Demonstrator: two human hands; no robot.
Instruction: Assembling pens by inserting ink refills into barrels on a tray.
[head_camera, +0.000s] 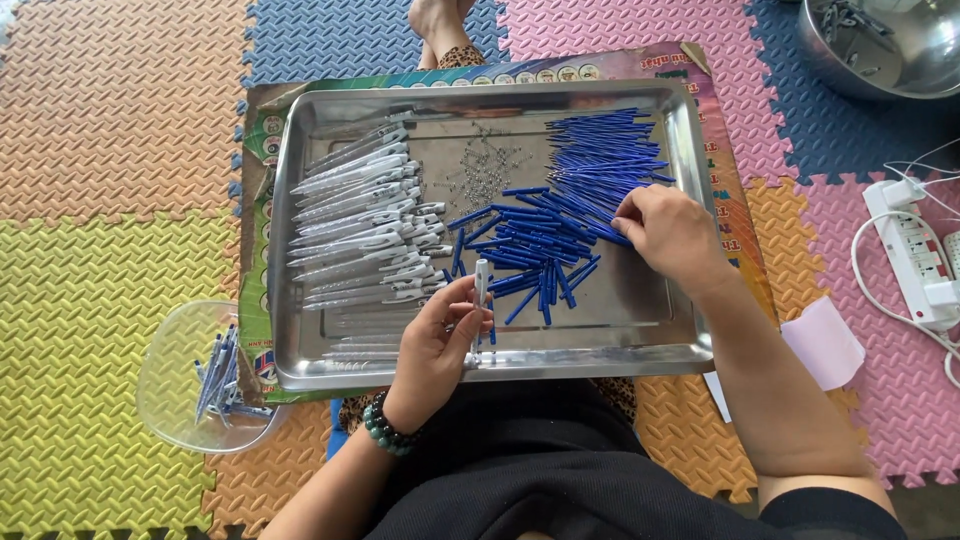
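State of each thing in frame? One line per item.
left hand: holds a white pen barrel upright over the tray
right hand: fingertips on the blue refills
blue refills: loose pile, right half of tray
white barrels: stacked lying flat, left half
springs: scattered
steel tray: on the lap
clear lid: holds assembled pens
steel bowl: partly out of frame

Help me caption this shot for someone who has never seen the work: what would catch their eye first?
First, the heap of blue pen refills across the right half of the steel tray, where the right hand reaches into it. Left of them lie rows of white pen barrels, and the left hand holds one upright at the tray's near edge. Bright foam floor tiles surround everything.
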